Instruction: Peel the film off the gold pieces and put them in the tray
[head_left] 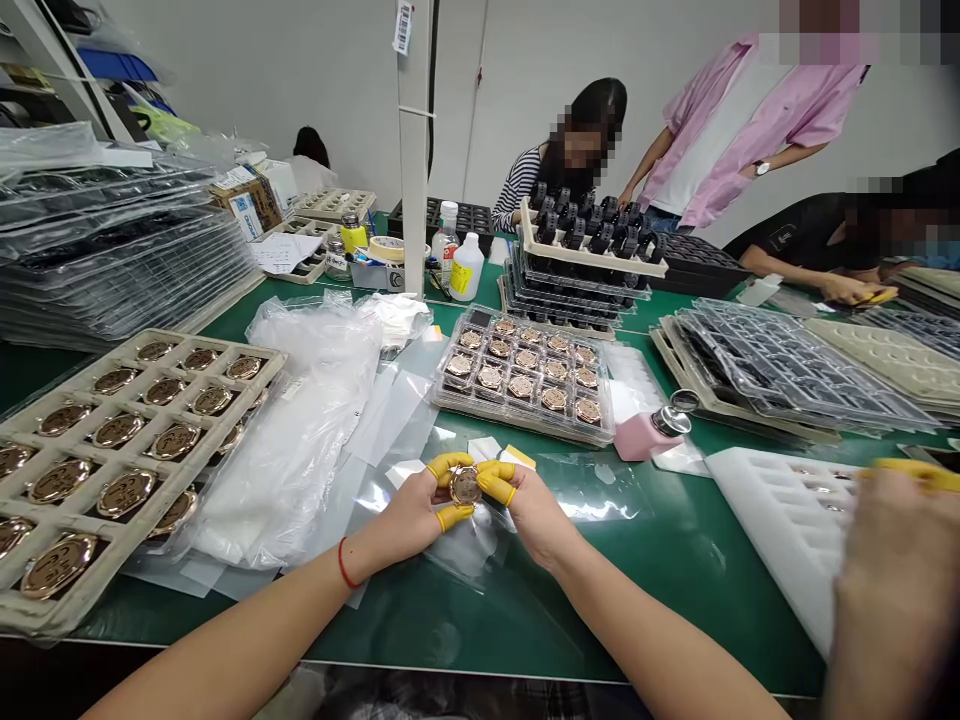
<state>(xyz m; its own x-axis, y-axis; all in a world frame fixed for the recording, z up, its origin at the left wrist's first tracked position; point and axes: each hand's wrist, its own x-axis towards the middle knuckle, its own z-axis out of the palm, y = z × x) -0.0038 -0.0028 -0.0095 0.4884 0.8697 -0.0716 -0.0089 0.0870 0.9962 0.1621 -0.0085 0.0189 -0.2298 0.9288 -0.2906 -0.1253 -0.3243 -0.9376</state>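
A round rose-gold watch case [466, 486] is held up over the green table between both hands. My left hand [421, 505], in yellow finger cots and with a red string at the wrist, grips its left side and lower edge. The yellow-covered fingertips of my right hand [517, 498] close on its right side. Beyond the hands, a clear plastic tray [525, 422] holds rows of similar cases. A beige tray [161, 510] of larger-looking cases lies at the left. Clear film lies beneath the hands.
Plastic bags [277, 440] lie left of centre. A pink pump bottle [643, 434] stands right of the clear tray. Another person's blurred hand [900, 530] is over a white foam tray [750, 500] at the right. A post [415, 170] rises behind. People are across the table.
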